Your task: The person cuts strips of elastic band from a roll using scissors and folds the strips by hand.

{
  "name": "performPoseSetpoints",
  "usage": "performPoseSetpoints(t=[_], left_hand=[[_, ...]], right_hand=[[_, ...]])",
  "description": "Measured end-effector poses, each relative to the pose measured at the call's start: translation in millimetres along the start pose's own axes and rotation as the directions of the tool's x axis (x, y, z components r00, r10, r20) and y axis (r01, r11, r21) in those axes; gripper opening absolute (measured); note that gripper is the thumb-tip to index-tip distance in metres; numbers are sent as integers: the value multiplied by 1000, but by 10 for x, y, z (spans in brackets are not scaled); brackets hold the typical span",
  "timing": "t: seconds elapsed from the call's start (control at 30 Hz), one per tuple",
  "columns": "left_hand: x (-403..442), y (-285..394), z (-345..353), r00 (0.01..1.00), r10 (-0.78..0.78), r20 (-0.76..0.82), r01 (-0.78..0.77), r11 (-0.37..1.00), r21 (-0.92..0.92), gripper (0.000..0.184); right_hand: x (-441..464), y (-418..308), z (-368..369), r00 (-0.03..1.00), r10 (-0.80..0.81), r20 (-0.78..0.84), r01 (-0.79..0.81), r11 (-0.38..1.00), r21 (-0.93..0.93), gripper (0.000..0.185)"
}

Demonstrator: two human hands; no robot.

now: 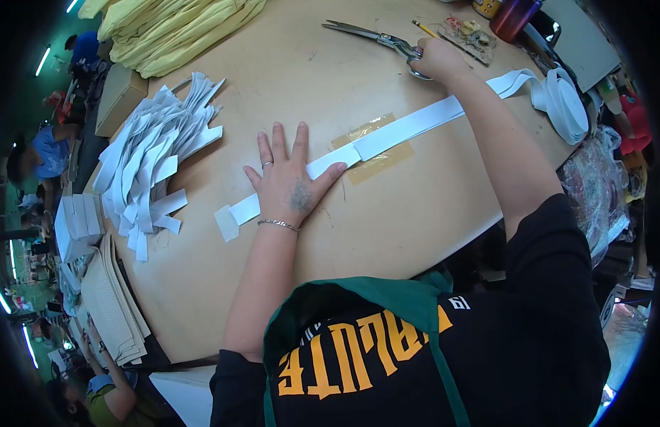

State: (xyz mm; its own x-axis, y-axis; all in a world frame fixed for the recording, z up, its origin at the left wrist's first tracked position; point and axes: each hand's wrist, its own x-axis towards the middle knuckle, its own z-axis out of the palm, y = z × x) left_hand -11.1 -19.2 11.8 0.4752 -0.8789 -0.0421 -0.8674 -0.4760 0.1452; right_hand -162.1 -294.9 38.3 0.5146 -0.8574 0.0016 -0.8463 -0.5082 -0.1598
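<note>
My left hand (291, 174) lies flat with spread fingers on a long white strip (408, 132) that runs across the table. The strip passes over a patch of brown tape (376, 167), and its left end is by a small pale piece (227, 223). At the upper right, my right hand (440, 60) is closed round the handles of metal scissors (365, 32), whose blades point left over the tabletop. A roll of white band (563, 107) sits to the right, joined to the strip's far part. Left of my left hand is a heap of cut white strips (156, 153).
Yellow cloth (170, 32) is at the table's upper left. A pencil (424, 29) and a dark red bottle (513, 20) stand out near the top right. Paper stacks (109, 306) line the left edge. Other people (49, 151) are beyond the table, at left.
</note>
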Motion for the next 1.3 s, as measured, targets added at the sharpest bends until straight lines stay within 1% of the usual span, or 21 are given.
performPoseSetpoints(t=[0.1,0.17,0.23,0.27,0.3,0.4,0.53,0.67,0.7,0.8,0.87,0.9,0.97,1.03,1.07,1.1,1.13,1.17,1.2,1.23,1.3], left_hand=[[5,2,8,1000,1,-9,-1,1000,15,90],[0,3,9,1000,3,1,-3,999,35,90],[13,-1,8,1000,8,-2,-7,999,44,90],[11,-2,14,1000,9,-6,-9,999,43,90],[4,-5,19,1000,14,-11,-13,999,42,90],[-8,-40,43,999,29,-19,-29,1000,-2,82],[-13,-92,98,997,46,-67,-53,994,-98,68],[-71,-151,80,980,144,-139,-171,963,-210,50],[-87,-168,66,975,170,-146,-200,954,-224,45],[-113,-266,57,860,337,-383,-447,859,-250,29],[-222,-375,-73,931,295,-213,-363,793,-489,17],[-281,-428,-183,951,285,-119,-298,746,-596,14],[-345,-685,-410,844,408,-349,-531,727,-434,16],[-343,-1290,-761,855,359,-376,-483,814,-322,18],[-303,-1625,-992,855,342,-390,-453,858,-243,18],[-237,-2010,-1170,921,179,-346,-308,879,-365,25],[-120,-2330,-1266,897,121,-425,-336,811,-479,26],[-45,-2600,-1465,938,53,-342,-215,863,-456,26],[54,-2822,-1589,942,60,-330,-200,889,-411,27],[155,-3010,-1680,963,20,-269,-107,944,-312,24],[295,-3067,-1572,835,235,-497,-162,969,185,27]], right_hand=[[37,49,86,1000,-25,10,26,998,-58,29],[-258,-92,51,940,-237,-245,270,956,111,31],[-588,-340,125,735,-533,-420,636,756,153,34],[-754,-501,146,754,-599,-271,655,718,235,34],[-887,-644,163,744,-657,-121,656,684,319,34],[-1059,-847,185,733,-667,134,595,724,350,33],[-1014,-1038,42,729,-570,380,512,821,252,29],[-1035,-1139,92,755,-552,353,534,831,158,23],[-1054,-1132,84,756,-557,344,517,830,209,23],[-1119,-1135,57,760,-566,319,443,810,384,23],[-1156,-1113,-3,775,-553,305,357,782,511,25],[-1194,-1099,-16,769,-602,216,398,715,575,27],[-1288,-1061,-26,741,-671,29,476,555,682,31],[-1256,-834,-67,765,-623,-163,562,521,642,37],[-1187,-654,-135,775,-625,-92,556,606,569,36],[-1135,-505,-195,786,-618,-21,549,681,484,36],[-1131,-435,-218,802,-595,53,509,728,459,35],[-1129,-380,-238,817,-563,125,468,774,427,33],[-1127,-361,-247,830,-523,194,423,817,392,32],[-1125,-366,-208,821,-548,158,464,803,375,31],[-1131,-368,-51,800,-594,89,536,773,338,30]])
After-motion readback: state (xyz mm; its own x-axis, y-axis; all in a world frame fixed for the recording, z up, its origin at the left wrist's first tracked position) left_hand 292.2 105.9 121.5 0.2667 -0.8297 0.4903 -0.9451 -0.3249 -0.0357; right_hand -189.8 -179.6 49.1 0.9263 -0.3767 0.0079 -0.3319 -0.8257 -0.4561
